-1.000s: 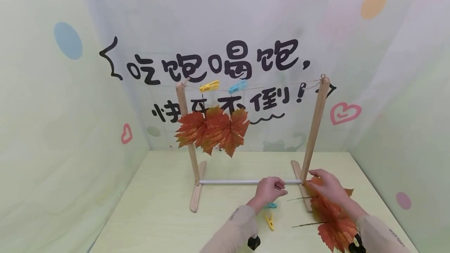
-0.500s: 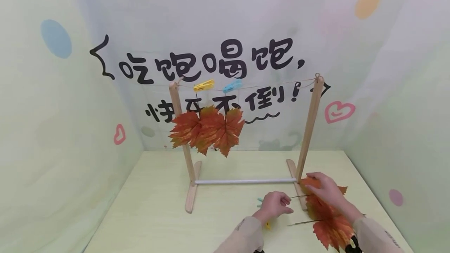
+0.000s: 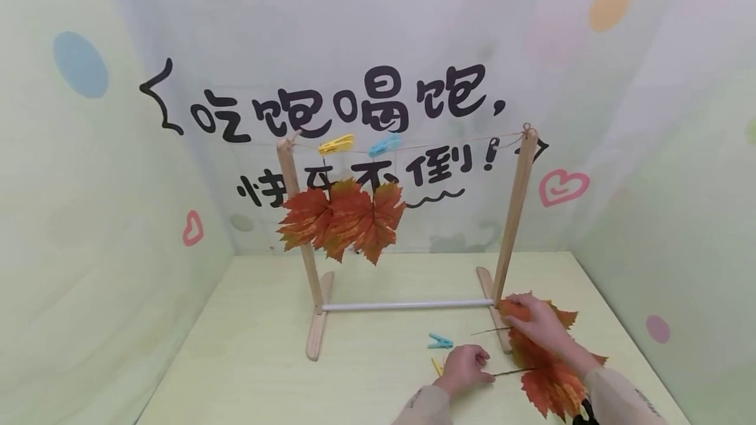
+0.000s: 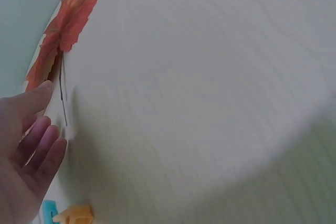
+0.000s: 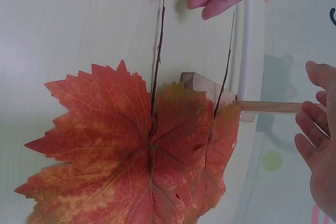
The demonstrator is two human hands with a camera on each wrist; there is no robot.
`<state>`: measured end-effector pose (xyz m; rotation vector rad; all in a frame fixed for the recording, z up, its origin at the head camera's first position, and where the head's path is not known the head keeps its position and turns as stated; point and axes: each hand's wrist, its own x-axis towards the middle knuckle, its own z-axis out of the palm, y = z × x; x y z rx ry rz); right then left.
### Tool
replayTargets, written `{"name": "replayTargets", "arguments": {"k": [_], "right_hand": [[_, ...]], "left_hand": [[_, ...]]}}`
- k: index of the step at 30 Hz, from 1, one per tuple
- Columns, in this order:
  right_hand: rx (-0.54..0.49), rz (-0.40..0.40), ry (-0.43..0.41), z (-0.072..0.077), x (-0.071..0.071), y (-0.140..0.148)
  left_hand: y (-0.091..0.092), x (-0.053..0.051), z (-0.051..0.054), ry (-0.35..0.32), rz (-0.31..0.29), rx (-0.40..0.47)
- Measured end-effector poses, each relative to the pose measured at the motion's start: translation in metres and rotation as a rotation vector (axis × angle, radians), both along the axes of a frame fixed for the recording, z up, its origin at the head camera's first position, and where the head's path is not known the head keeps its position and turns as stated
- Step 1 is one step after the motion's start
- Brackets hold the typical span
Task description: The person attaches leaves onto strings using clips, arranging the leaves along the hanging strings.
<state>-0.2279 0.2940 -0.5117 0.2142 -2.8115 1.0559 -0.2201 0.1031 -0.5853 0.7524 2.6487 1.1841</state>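
Note:
Two orange-red artificial maple leaves lie overlapping on the table's right side, a front leaf [image 3: 552, 391] and a rear leaf [image 3: 564, 317]. Their thin dark stems point left. Over the rear leaf hovers my right hand [image 3: 539, 325]; the right wrist view shows its fingers loosely bent, holding nothing. My left hand [image 3: 466, 370] is beside the tip of the front stem [image 5: 159, 51], fingers relaxed and apart, not pinching it. Close to that hand lie a blue clothespin [image 3: 440, 341] and a yellow clothespin [image 3: 437, 366], the latter partly hidden by it.
A wooden stand [image 3: 512, 222] with a white crossbar [image 3: 407, 305] carries a string line [image 3: 449, 143]. Two more maple leaves [image 3: 342, 218] hang at its left, under a yellow clothespin [image 3: 336, 144] and a blue clothespin [image 3: 385, 144]. Printed fabric walls surround the table [image 3: 254, 353].
My left hand has moved nearer to me, from the crossbar past the rear stem to the front stem's tip, uncovering the blue clothespin. My right hand stays over the leaves. The head view has shifted slightly right.

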Motion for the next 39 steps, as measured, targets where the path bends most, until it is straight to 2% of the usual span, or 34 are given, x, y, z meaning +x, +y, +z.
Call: {"name": "replayTargets", "arguments": {"k": [5, 11, 14, 19, 24, 27, 31, 34, 39], "right_hand": [[0.001, 0.015, 0.028, 0.000, 0.002, -0.005], [0.009, 0.006, 0.035, -0.002, 0.003, -0.006], [0.015, 0.009, 0.048, -0.004, 0.003, -0.005], [0.018, 0.006, 0.044, -0.006, 0.003, -0.004], [0.015, -0.012, 0.013, -0.008, 0.002, -0.003], [0.006, -0.014, 0.007, -0.008, 0.002, -0.004], [-0.003, -0.012, 0.003, -0.005, 0.002, -0.004], [-0.005, -0.014, 0.000, -0.002, 0.002, -0.004], [-0.017, -0.019, -0.024, 0.002, 0.002, -0.004]], "left_hand": [[0.003, 0.004, -0.009, 0.004, 0.015, 0.018], [0.004, 0.009, -0.010, -0.039, 0.040, 0.018], [0.006, 0.012, -0.009, -0.007, 0.046, -0.002], [0.011, 0.016, -0.012, 0.071, 0.063, -0.085], [0.014, 0.016, -0.013, 0.096, 0.058, -0.122], [0.010, 0.014, -0.011, 0.091, 0.031, -0.081], [0.007, 0.009, -0.013, 0.049, 0.007, 0.004], [0.007, 0.007, -0.015, 0.000, 0.013, 0.041], [0.006, 0.007, -0.012, -0.085, 0.056, 0.127]]}}
